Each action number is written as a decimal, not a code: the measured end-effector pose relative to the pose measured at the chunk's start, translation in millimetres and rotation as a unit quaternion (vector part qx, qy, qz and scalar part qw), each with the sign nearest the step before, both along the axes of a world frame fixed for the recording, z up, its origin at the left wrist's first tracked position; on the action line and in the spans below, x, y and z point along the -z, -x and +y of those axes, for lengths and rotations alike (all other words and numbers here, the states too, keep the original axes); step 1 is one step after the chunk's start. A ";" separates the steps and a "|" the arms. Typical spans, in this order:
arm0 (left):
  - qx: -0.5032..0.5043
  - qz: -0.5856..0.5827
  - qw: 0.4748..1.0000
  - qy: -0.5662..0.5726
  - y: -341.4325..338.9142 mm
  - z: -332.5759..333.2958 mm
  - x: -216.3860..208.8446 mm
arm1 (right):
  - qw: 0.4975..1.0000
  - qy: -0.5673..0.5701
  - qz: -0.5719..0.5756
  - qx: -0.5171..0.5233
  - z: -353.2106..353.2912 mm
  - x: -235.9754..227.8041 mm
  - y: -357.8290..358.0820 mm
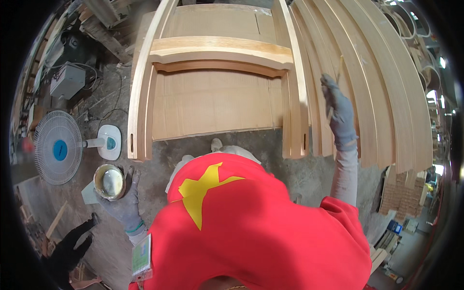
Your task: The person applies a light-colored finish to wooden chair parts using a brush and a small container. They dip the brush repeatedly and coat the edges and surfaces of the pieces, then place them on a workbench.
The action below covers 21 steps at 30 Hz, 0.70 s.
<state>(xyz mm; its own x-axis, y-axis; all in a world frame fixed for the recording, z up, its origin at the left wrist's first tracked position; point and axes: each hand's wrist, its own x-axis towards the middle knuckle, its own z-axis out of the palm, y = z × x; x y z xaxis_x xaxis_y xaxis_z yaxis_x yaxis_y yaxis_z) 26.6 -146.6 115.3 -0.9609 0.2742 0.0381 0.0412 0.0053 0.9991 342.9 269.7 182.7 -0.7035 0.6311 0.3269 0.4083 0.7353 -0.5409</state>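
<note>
Round pot point(96, 181) and thin stick point(341, 65), one to each gloved hand, beside a pale timber frame point(220, 53).
Left hand point(119, 207): grasping the pot, at near left, pale contents visible; right hand point(341, 113): fingers closed about the stick, over curved boards point(384, 101) at right, contact with them uncertain; frame: ahead, centre, between the two; handling, as judged: pot best held level and clear of the frame's left leg, stick gripped lightly, its tip off bare timber lest residue mark it; markings: badge point(142, 253) at near left, printed, too small to read; red shirt point(256, 217), yellow star, no lettering seen; fan point(60, 150) at left, blue hub, no legible mark.
</note>
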 end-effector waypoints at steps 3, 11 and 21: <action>0.038 -0.018 0.999 0.007 6.0 -8.4 -14.5 | 0.973 -0.008 -0.212 0.091 -11.1 19.9 -7.7; 0.064 0.153 0.978 0.127 12.9 -4.4 -19.3 | 0.964 -0.003 -0.245 0.106 -6.7 77.7 -5.2; 0.029 0.132 0.987 0.093 5.9 13.1 -39.5 | 0.960 -0.012 -0.236 0.151 -17.6 74.0 -10.3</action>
<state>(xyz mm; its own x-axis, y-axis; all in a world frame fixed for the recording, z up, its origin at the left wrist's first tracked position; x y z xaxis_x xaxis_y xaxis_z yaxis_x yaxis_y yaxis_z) 20.7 -133.5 154.8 -0.9070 0.3537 0.2286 0.3050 0.1771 0.9357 353.2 252.2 108.7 -0.5635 0.8254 0.0340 0.7998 0.5554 -0.2276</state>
